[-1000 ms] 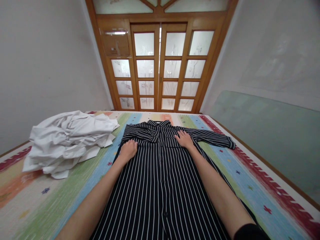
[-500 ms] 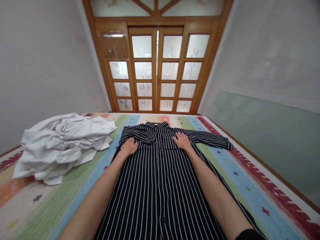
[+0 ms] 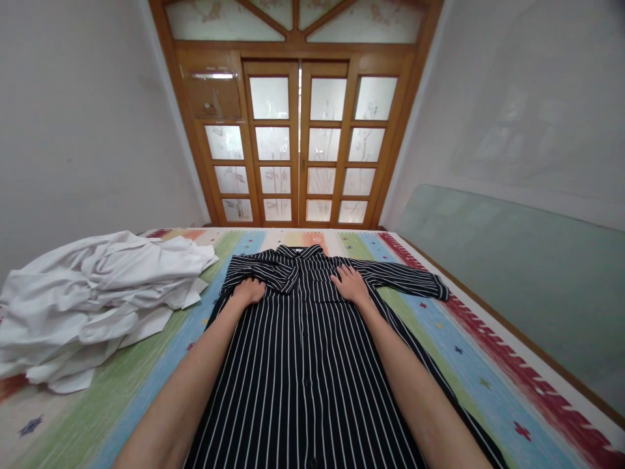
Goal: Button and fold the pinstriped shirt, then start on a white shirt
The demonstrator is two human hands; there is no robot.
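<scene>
Black long-sleeved shirt with thin white stripes point(image 3: 288, 365): it is laid out flat, with the buttoned front upward, on the multicoloured cloth cover with wide bands and small star and cross shapes point(image 3: 469, 378); the collar point(image 3: 299, 251) is pointed away from the person.

Folded sleeve point(image 3: 266, 266): on the left side, it is turned inward across the upper chest, and some loose creases are seen in it.

Outstretched sleeve point(image 3: 405, 277): on the right side, it is laid outward, with its cuff at the dark red band of the cover.

Left hand point(image 3: 250, 291): it is placed at the lower edge of the folded sleeve, with the fingers bent; whether cloth is pinched by them cannot be told.

Right hand point(image 3: 350, 284): it is laid palm down on the other side of the chest, the fingers spread, and nothing is gripped.

Crumpled heap of white cloth point(image 3: 107, 293): it is set on the left of the cover, apart from the shirt, and is touched by neither hand.

Step in hand: it is judged that the chest cloth is being steadied or smoothed, one sleeve being already turned in and the other not.

Next move: gentle lifting of the hands seems called for, so that the folded sleeve is not dragged open.
</scene>
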